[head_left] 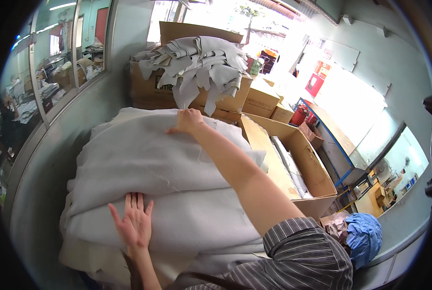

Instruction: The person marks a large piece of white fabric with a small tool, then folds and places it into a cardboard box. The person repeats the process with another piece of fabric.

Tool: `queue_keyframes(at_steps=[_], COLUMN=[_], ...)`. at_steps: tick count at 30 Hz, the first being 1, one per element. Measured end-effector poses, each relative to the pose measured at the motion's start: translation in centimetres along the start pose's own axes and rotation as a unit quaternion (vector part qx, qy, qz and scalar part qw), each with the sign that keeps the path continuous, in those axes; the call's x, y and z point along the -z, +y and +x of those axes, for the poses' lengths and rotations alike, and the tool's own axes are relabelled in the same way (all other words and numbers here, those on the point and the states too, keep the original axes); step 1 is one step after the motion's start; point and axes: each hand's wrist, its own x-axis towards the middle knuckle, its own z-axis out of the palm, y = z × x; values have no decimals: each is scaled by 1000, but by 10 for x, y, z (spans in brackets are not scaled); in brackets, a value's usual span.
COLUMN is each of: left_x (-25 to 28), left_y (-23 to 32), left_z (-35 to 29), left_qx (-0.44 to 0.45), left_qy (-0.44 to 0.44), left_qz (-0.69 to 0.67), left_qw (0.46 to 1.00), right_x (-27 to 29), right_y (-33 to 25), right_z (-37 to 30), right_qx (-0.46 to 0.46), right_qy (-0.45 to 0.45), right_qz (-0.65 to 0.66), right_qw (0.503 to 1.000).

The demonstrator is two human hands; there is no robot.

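Note:
A thick pile of light grey, leather-like hides [129, 154] spreads before me, with a long fold running across its middle. My left hand [135, 224] lies palm up with fingers spread, its fingertips tucked under the edge of that fold. Stretched out to the far side of the pile, my right hand [189, 121] has its fingers curled over the top grey hide, thumb pointing left; the fingertips are partly hidden. Cream undersides of lower layers show at the near left of the pile.
Beyond the pile, more grey hides [201, 58] hang over a cardboard box [146, 87]. At right stands an open carton [317, 169] with a wrapped roll [291, 166] inside. A blue-framed table [329, 128] lines the right wall; a blue cloth bundle [364, 234] sits nearer. Windows [56, 58] run along the left.

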Motion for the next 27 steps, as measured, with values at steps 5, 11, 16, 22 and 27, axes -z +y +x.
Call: queue_keyframes(at_steps=[5, 11, 16, 22, 27], left_x=[5, -40, 9, 12, -8], left_y=[7, -11, -71, -143, -217], left_z=[-10, -130, -206, -262, -315], left_qx=[-9, 11, 160, 292, 363], left_qy=[43, 155, 61, 184, 208], left_qz=[-37, 16, 98, 282, 276], left_qw=[998, 988, 980, 895, 866], right_x=[47, 127, 81, 4, 0], right_y=[-15, 15, 91, 91, 89], right_z=[-93, -299, -483, -676, -795], right_qx=[99, 43, -122, -261, -279], right_qy=[59, 43, 6, -101, -59], right_qz=[-32, 37, 169, 364, 384], right_qw=[993, 997, 978, 888, 878])
